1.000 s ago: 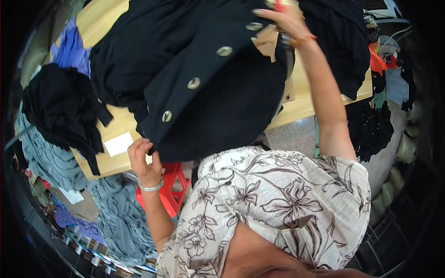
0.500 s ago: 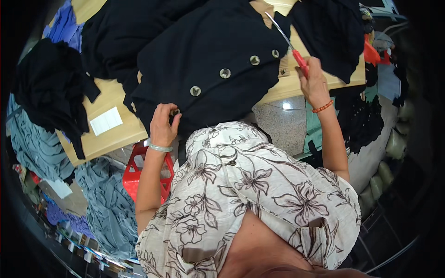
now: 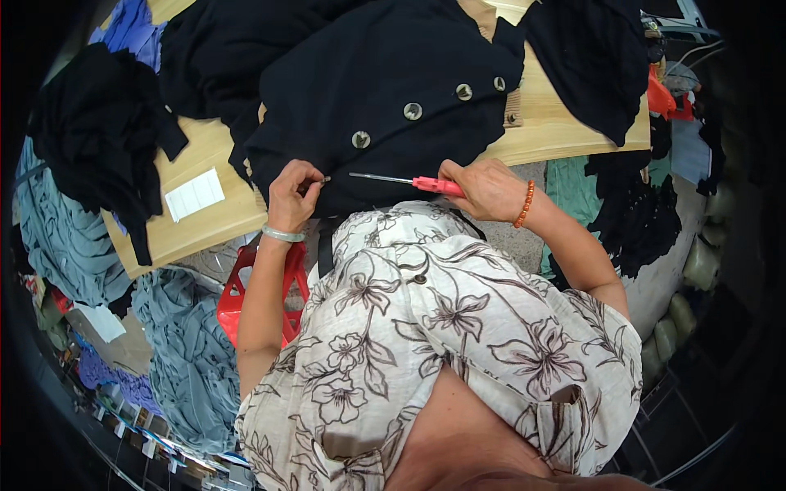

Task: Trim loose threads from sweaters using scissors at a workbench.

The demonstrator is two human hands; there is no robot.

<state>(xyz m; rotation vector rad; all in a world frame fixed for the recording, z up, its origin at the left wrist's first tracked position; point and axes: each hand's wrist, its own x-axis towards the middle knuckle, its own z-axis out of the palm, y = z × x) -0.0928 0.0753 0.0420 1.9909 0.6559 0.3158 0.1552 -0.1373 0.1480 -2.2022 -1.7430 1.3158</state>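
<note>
A black knit garment [image 3: 360, 74] with a row of large round mottled buttons [image 3: 413, 111] lies over the table's near edge and down to my lap. At the garment's near left part, my left hand [image 3: 295, 195] pinches what looks like another button [image 3: 327, 179] between thumb and fingers. My right hand [image 3: 485, 188] grips a thin-bladed tool [image 3: 438, 186] by its red handle. The slim metal blade points left and its tip stops a little short of my left fingertips. Whether the blade is single or double does not show.
More black garments [image 3: 90, 123] are spread on the wooden table [image 3: 176, 245], with a white paper slip [image 3: 195, 195] at the left. Grey-blue cloth [image 3: 184, 368] is heaped lower left, beside a red plastic stool [image 3: 237, 307]. Black and green pieces [image 3: 569, 204] lie at the right.
My right hand has come down and left, turning the tool from pointing up to pointing left at my left hand. The garment has shifted slightly up and right in view.
</note>
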